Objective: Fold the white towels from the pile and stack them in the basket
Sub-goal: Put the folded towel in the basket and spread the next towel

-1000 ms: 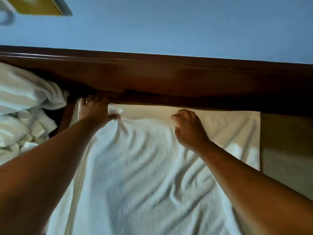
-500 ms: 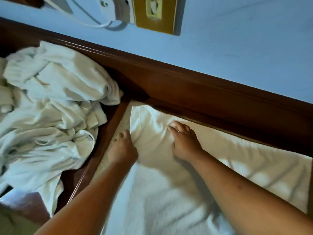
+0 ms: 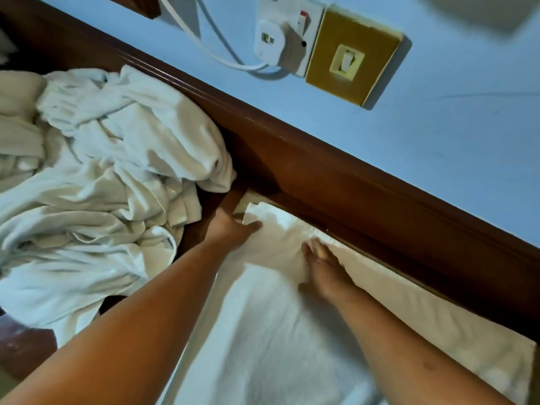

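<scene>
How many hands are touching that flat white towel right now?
2. The left hand is at the far left corner of the flat towel, thumb on top. The right hand lies flat on it, just to the right. No others seem hidden.

Dim, bluish light; a soft shadow lies beside the right hand (image 3: 327, 273), whose fingers (image 3: 314, 250) are motion-blurred.

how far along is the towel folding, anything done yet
Done: nothing folded is in view. In hand: one towel lies spread flat, the left hand at its far corner, the right hand pressing flat near its far edge. To do: folding it, plus the crumpled pile beside it.
</scene>
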Demonstrator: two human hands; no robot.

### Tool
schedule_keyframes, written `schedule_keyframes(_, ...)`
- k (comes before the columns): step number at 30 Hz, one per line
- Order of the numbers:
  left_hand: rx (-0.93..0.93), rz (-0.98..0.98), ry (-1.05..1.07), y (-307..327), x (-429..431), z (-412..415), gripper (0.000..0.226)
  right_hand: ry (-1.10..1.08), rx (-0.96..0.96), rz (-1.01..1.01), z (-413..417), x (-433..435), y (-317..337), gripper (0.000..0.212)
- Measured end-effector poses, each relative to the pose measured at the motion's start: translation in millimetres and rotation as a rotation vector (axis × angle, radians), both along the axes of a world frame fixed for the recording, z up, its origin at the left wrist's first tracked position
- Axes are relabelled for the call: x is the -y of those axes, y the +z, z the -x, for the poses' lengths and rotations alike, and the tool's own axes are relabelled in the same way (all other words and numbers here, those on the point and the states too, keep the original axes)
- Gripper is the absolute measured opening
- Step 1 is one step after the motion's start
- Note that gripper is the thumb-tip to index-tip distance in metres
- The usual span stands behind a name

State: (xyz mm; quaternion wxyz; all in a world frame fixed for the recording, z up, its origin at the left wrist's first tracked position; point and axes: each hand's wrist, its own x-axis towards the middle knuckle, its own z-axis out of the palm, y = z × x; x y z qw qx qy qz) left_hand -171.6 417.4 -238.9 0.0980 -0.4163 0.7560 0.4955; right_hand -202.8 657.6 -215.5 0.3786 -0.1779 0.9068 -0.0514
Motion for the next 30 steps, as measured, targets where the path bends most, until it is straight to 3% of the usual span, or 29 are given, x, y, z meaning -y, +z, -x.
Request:
schedule_keyframes(2, -0.007, -0.107, 0.025, 4.4, 1.8, 26.8, 0.112, 0.035, -0.005, -0.016, 1.3, -0.2, -3.8, 0.093)
schedule_keyframes(3, -0.01, -0.113, -0.017, 8.3, 2.9, 40.2, 0.105, 0.063, -0.012, -0.017, 1.3, -1.1, -6.7, 0.093)
schedule_keyframes(7, -0.047, 0.194, -0.234, 16.5, 11.4, 71.3, 0.035, 0.072, -0.019, -0.003, 0.1, -3.6, -14.3, 0.094)
schedule_keyframes(9, -0.091, 0.278, -0.252, 4.7, 16.0, 72.8, 0.023, 0.063, -0.011, -0.002, 1.3, -3.3, -15.0, 0.095)
schedule_keyframes(16, -0.163, 0.328, -0.201, -10.9, 15.1, 30.2, 0.038, -0.034, 0.051, -0.049, 7.6, 1.8, -11.6, 0.096)
schedule_keyframes(19, -0.057, 0.308, -0.268, -5.0, 14.9, -18.5, 0.046, -0.02, 0.038, -0.062, 5.3, 5.3, -5.0, 0.093)
schedule_keyframes(24, 0.242, 0.476, -0.447, 8.6, -4.2, -125.9, 0.056, 0.014, -0.034, -0.178, -6.6, 21.0, 6.0, 0.088)
schedule_keyframes(27, 0.359, 0.598, -0.447, 5.8, -12.1, -203.1, 0.051, -0.001, -0.127, -0.175, -36.6, 30.5, 4.4, 0.085)
schedule_keyframes(30, 0.378, 0.593, -0.327, 2.1, -16.2, -276.1, 0.044, 0.119, -0.209, -0.063, -90.0, 42.2, -0.9, 0.081)
